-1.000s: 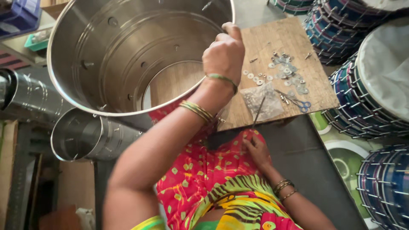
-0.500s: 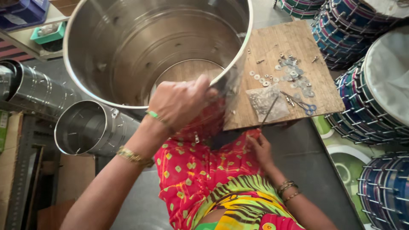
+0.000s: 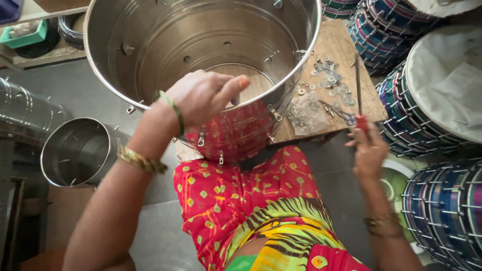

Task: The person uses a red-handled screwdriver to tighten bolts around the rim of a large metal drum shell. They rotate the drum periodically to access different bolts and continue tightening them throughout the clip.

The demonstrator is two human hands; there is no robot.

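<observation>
Shell: a large polished steel drum shell (image 3: 201, 45), open end tilted up toward the wearer, its near rim resting over the lap in the red patterned cloth (image 3: 241, 195).
Left hand: the left hand (image 3: 203, 95) rests on the near rim, fingers curled over the edge, thumb pointing right; it grips the rim and nothing else.
Right hand: the right hand (image 3: 369, 150) is clenched on a red-handled screwdriver (image 3: 358, 95).
Tool axis: the shaft runs straight away from the hand, tip over the wooden board worktop (image 3: 346, 55).
Key relation: the shell lies left of the tool; its wall lugs (image 3: 273, 113) sit between the two hands, nearer the left.
Hardware: loose washers and screws (image 3: 329, 80) lie just left of the shaft.
Surroundings: a smaller steel shell (image 3: 78, 150) lies at left; finished blue-laced drums (image 3: 442, 100) stand at right.
</observation>
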